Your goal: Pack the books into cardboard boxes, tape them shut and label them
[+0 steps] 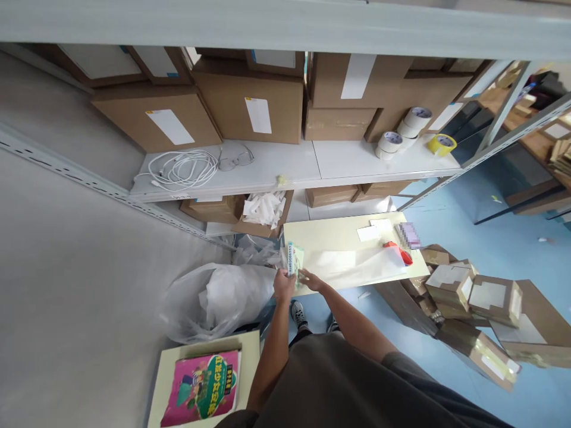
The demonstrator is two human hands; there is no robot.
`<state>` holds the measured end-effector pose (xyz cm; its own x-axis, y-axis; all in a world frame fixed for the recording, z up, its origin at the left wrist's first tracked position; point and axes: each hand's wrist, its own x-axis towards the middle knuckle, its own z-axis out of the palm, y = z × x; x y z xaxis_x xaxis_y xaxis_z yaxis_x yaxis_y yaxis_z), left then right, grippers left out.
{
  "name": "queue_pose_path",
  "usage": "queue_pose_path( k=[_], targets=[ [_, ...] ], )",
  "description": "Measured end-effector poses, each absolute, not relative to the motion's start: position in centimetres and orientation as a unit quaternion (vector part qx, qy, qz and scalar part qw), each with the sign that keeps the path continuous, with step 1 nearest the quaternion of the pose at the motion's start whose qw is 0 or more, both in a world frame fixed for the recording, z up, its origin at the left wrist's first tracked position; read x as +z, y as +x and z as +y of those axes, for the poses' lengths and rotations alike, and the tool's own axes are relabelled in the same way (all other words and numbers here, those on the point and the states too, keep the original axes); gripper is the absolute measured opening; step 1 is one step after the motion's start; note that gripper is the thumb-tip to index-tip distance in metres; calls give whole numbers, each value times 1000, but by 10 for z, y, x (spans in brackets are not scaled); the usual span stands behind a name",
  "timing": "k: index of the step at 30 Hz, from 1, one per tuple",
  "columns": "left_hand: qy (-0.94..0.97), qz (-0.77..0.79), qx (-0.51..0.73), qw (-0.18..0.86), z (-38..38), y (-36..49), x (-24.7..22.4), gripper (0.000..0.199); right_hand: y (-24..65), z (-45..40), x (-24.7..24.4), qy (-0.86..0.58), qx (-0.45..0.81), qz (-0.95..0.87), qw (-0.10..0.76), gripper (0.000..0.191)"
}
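Observation:
My left hand [284, 285] is closed around the lower left of a thin, light-green booklet [298, 260] with a blue-and-white patterned strip along its left side. At the booklet's lower right edge, the fingers of my right hand [313, 281] pinch it. Both hands are above the left end of a pale yellow table [325, 235]. Clear plastic film [375, 264] lies on the tabletop, reaching to a red roll-like item [404, 255]. White slips [368, 233] and a blurred purple pack [409, 235] lie towards the far right corner.
A shelf [289, 169] ahead holds cardboard boxes [256, 113], a white cable coil [187, 168] and tape rolls [441, 144]. Left stands a plastic bag [223, 297] of white material; below it, pink picture books [203, 386] lie on a stand. Cartons [482, 303] crowd the floor at right.

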<state>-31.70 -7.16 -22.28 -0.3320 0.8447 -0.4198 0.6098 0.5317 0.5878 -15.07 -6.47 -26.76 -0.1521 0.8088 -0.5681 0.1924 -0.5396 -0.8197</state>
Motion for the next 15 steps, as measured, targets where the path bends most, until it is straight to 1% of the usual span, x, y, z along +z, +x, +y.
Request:
queue_pose_path(
  k=[3,5,7,11,13,15],
  targets=[
    [528,782,137,302,-82,-287,-209,29,-147,-63,-256,-609,650,-365,270,67],
    [585,744,121,299,-89,-262,-208,32,-137,-64,-250,-594,665,-338,302,68],
    [639,692,105,319,-94,-239,-214,41,-122,-66,-248,-598,656,-332,319,68],
    [709,597,18,375,-103,-210,-235,57,-79,-77,-256,-735,521,-336,275,61],
    [732,568,-34,375,-106,-203,-245,60,-60,-85,-264,-785,462,-322,258,59],
    [749,557,-65,353,-109,-199,-253,61,-50,-91,-271,-788,454,-323,263,59]
  ],
)
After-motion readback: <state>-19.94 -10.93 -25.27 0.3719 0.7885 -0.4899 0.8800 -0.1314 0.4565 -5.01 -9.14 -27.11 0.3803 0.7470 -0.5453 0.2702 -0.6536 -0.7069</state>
